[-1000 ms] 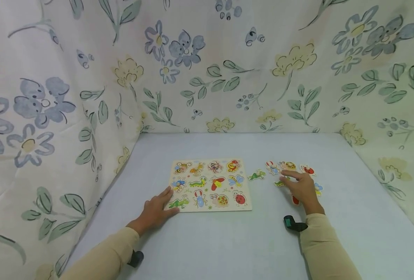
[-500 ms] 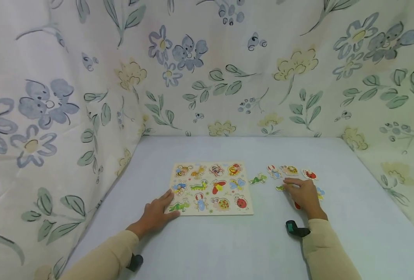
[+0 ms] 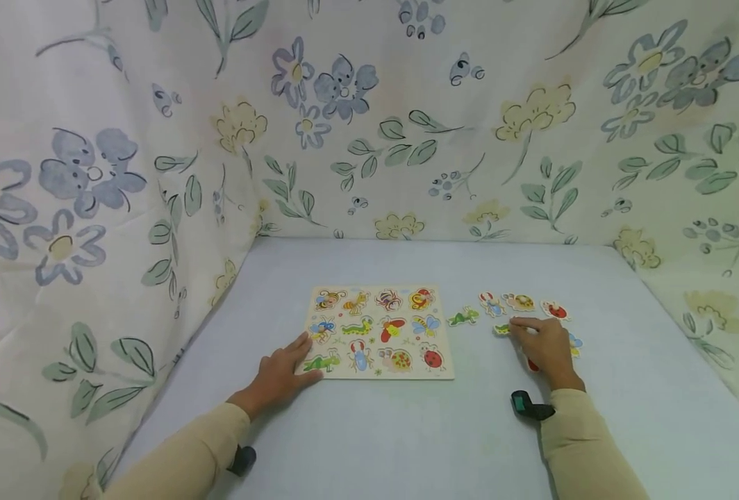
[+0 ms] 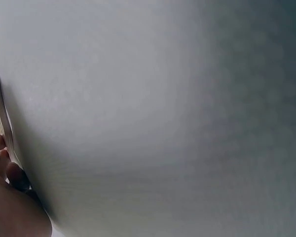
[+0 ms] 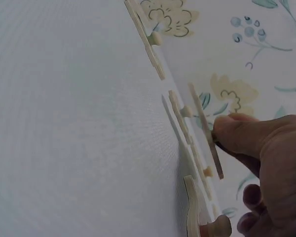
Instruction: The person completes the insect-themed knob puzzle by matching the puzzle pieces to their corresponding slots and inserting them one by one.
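Note:
A wooden puzzle board [image 3: 376, 373] printed with insects lies flat on the table. My left hand [image 3: 277, 378] rests on its lower left corner, fingers along the left edge and thumb on the front edge. In the left wrist view only a bit of that hand [image 4: 17, 210] shows at the left border. My right hand [image 3: 546, 351] pinches a green caterpillar puzzle piece [image 3: 501, 330] between thumb and fingers. From the right wrist, the held piece [image 5: 205, 133] appears edge-on at the fingertips, apart from the row of pieces beside it.
Loose knobbed pieces lie around the right hand: a green grasshopper [image 3: 464, 316], a blue beetle [image 3: 491, 304], a snail [image 3: 519, 301] and a ladybug [image 3: 555, 310]. A blue-winged piece [image 3: 575, 344] and a red one [image 3: 533, 364] are partly covered by the hand. Floral cloth [image 3: 407, 173] surrounds the table.
My right thumb and fingers, spread apart over the caterpillar piece a second ago, have closed on it. The left hand stays on the board. The head view has shifted slightly.

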The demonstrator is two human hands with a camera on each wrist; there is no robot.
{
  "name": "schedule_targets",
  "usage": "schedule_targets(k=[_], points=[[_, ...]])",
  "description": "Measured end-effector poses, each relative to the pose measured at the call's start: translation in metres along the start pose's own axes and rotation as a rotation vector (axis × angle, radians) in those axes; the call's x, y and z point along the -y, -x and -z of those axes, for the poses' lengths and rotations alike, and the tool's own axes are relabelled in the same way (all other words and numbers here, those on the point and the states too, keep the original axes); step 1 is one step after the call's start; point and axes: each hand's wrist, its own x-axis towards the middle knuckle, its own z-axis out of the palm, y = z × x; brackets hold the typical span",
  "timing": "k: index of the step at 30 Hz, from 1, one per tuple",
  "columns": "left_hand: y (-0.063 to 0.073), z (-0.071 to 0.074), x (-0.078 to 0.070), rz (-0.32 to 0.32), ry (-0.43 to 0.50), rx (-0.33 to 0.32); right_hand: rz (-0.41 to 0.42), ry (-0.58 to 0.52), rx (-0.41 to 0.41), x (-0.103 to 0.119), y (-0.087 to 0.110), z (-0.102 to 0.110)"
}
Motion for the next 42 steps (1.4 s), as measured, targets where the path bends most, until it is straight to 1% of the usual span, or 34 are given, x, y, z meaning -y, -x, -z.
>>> schedule_targets(k=[2,4,6,9,12,14,16,18,25,31,36,39,42], points=[[-0.001,0.001,0.0,-0.001,0.006,-0.006,0.019,-0.017,-0.04,0.005,0.001,0.002],[-0.001,0.0,0.001,0.001,0.003,-0.003,0.02,-0.033,-0.065,0.01,0.002,0.004],[0.0,-0.001,0.002,0.006,0.0,0.007,0.026,-0.046,-0.081,0.016,0.004,0.004],[0.001,-0.002,0.003,0.013,-0.009,0.014,0.057,-0.082,-0.105,0.027,0.005,0.003],[0.002,-0.001,0.002,0.008,-0.004,-0.002,0.127,-0.114,-0.154,0.041,0.003,-0.002],[0.002,0.0,0.002,0.004,-0.001,-0.011,0.181,-0.118,-0.186,0.049,0.002,-0.005],[0.002,0.0,0.003,0.005,-0.004,-0.011,0.214,-0.114,-0.203,0.057,0.001,-0.009],[0.002,0.001,0.003,0.009,-0.004,-0.009,0.227,-0.101,-0.206,0.064,0.001,-0.013],[0.003,0.001,0.002,0.005,0.003,-0.007,0.255,-0.155,-0.178,0.09,0.003,-0.021],[0.003,0.002,0.001,-0.009,0.022,-0.011,0.268,-0.178,-0.156,0.111,0.005,-0.027],[0.004,0.002,0.0,0.006,0.025,-0.001,0.28,-0.198,-0.13,0.125,0.006,-0.037],[0.005,0.002,0.0,0.002,0.022,-0.008,0.305,-0.197,-0.13,0.133,0.005,-0.043],[0.004,0.002,0.001,0.001,0.022,-0.008,0.356,-0.188,-0.143,0.139,0.004,-0.049]])
